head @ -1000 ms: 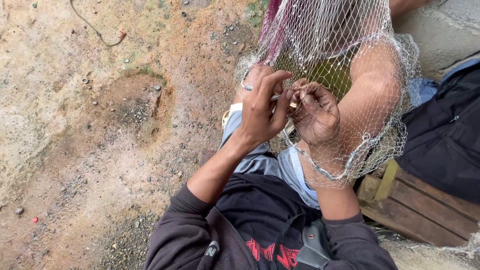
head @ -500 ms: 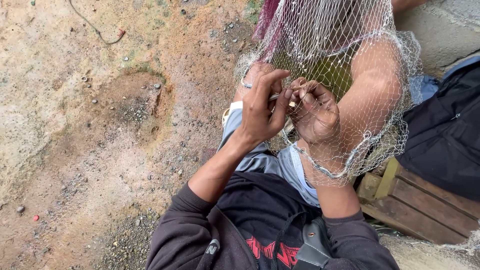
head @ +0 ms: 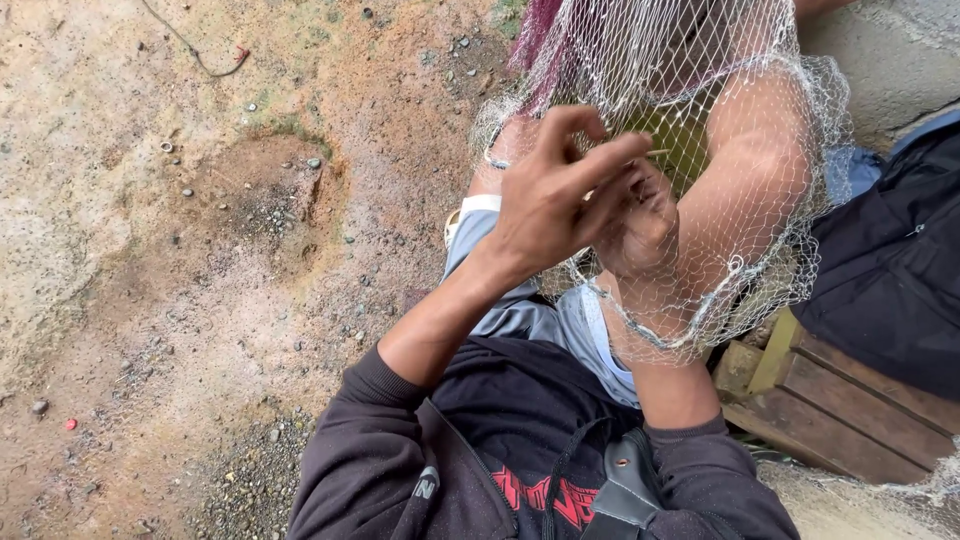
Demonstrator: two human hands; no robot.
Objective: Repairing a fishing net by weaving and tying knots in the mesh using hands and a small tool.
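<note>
A pale mesh fishing net [head: 690, 60] hangs down over my bare knee [head: 760, 170] and lap. My left hand [head: 555, 195] is raised in front of the net, fingers bent and pinching its strands. My right hand [head: 640, 225] sits just behind it, partly hidden by the left, closed on the net where a thin stick-like tool shows between the fingers. The net's thicker bottom edge [head: 690, 335] drapes over my right forearm. I wear a dark long-sleeved top [head: 480, 440].
Bare sandy ground with small stones [head: 200, 250] lies to the left. A wooden crate or bench [head: 840, 400] is under me on the right, with dark cloth [head: 890, 270] on it. A grey concrete wall [head: 890, 60] stands at the top right.
My left hand has lifted and shifted over the right hand, covering more of it. The net and my knee stay in place.
</note>
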